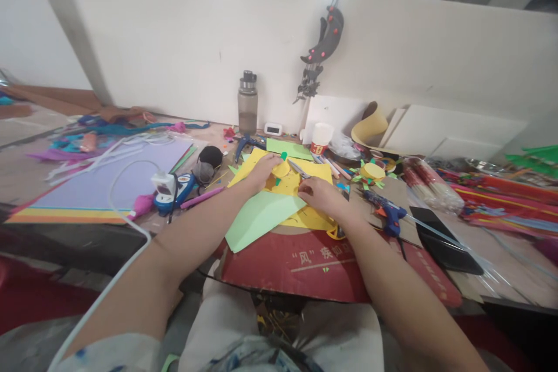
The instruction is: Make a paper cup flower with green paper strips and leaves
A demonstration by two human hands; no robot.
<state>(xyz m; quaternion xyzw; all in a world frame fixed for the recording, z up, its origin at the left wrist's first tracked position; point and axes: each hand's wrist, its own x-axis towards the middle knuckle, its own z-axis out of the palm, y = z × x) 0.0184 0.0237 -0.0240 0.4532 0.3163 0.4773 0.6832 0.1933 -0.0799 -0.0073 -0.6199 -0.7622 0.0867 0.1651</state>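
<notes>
My left hand (265, 167) pinches a small yellow paper disc (281, 169) with green tabs sticking out at its top and bottom. To its right, my right hand (317, 190) is closed round a pair of scissors (298, 170), whose blades point up and left towards the disc. Whether the blades touch the paper I cannot tell. Both hands are above yellow paper sheets (322, 171). A folded pale green sheet (261, 218) lies nearer to me, over the yellow paper and a red board (296, 261).
A blue glue gun (390, 215) and a black phone (444, 241) lie at the right. Behind stand a water bottle (247, 106) and a paper cup (321, 138). A white cable (131, 256) runs past my left arm to a plug (164, 185). Lilac paper sheets (126, 177) lie left.
</notes>
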